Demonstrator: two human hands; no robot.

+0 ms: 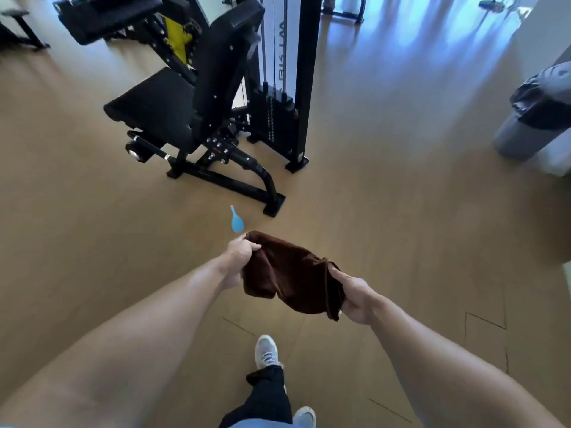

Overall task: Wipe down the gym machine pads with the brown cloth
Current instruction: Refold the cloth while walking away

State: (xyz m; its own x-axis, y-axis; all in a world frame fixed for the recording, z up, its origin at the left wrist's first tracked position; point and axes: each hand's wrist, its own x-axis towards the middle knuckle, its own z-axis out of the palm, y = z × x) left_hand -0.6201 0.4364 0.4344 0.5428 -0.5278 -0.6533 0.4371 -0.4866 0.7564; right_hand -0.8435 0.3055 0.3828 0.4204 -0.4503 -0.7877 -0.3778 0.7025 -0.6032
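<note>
Brown cloth (pixel 290 273) hangs in the air between the two hands, in front of the person and above the wooden floor (pixel 401 186). It is bunched and folded, not spread flat. The left hand (pixel 238 257) grips its upper left corner, with the fingers (pixel 251 247) curled and pressed together around the fabric. The right hand (pixel 355 299) holds the lower right edge; its thumb lies on top of the cloth and the other fingers are hidden under the fabric, so they pinch the cloth between them. Both forearms are bare and reach forward from the bottom of the view.

Beyond the cloth, well apart from it, stands the gym machine. Its black seat pad (pixel 154 106) is nearly level, and the black back pad (pixel 225 60) rises behind the seat, tilted a little. More black pads (pixel 105 17) show at the top left, with a yellow part (pixel 177 38) beside them. A weight stack (pixel 278 115) with cables stands to the right of the back pad. No hand and no cloth touches any pad.

On the floor, between the machine's base and the left hand, lies a small blue bottle (pixel 237 222). At the right edge stands a grey bin (pixel 531 118) with a dark bag. Below, a grey shoe (pixel 267 352) and a dark trouser leg (pixel 268 393) are visible.
</note>
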